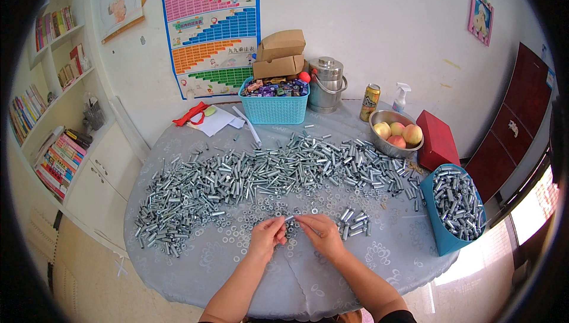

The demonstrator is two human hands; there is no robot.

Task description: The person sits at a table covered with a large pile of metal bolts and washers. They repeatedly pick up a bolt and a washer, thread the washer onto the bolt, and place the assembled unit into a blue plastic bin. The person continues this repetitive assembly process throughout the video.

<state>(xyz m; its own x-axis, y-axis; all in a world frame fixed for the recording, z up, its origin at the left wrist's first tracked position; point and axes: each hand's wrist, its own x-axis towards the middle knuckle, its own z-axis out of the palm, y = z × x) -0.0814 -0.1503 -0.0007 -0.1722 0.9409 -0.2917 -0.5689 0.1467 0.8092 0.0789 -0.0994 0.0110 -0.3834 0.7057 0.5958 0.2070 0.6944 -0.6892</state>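
Near the front of the table, my left hand and my right hand face each other with fingertips pinched. Between them is a short silver metal bolt, held at one end by each hand; its finer details are too small to make out. Loose washers lie scattered around and beyond my hands. A small group of finished-looking silver bolts lies just right of my right hand. Farther back, a wide heap of silver metal bolts and sleeves spreads across the grey tablecloth.
At the right edge stands a blue bin full of metal bolts. Behind it are a red box, a steel bowl of fruit, a can and a spray bottle. A turquoise basket and steel pot stand at the back.
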